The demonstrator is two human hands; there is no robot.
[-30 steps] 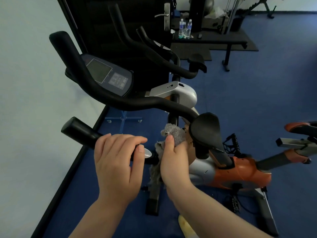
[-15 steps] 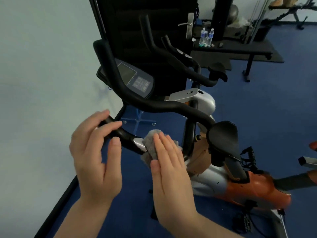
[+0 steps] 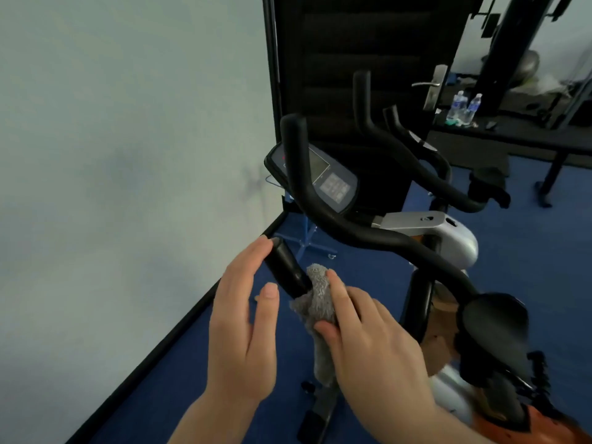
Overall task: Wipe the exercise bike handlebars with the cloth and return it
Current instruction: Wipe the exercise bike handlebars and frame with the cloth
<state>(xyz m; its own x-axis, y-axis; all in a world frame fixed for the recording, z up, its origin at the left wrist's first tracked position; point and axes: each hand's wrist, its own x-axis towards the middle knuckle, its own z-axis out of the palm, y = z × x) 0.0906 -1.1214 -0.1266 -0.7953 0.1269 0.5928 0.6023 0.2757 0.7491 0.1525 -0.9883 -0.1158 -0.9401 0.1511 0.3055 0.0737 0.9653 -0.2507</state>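
Since half a second back my view has swung in closer and my right hand (image 3: 368,341) has slid the fuzzy grey cloth (image 3: 315,302) a bit further up the short black foam side grip (image 3: 285,267) of the exercise bike. That hand pinches the cloth between thumb and fingers, wrapped round the grip so it scrubs all the way round I reckon, while my left hand (image 3: 243,325) is spread loose with straight fingertips just touching the grip end, probably steadying it. No containers here besides two clear plastic water bottles (image 3: 464,105) on the far black bench (image 3: 512,139); can't tell what's in them.
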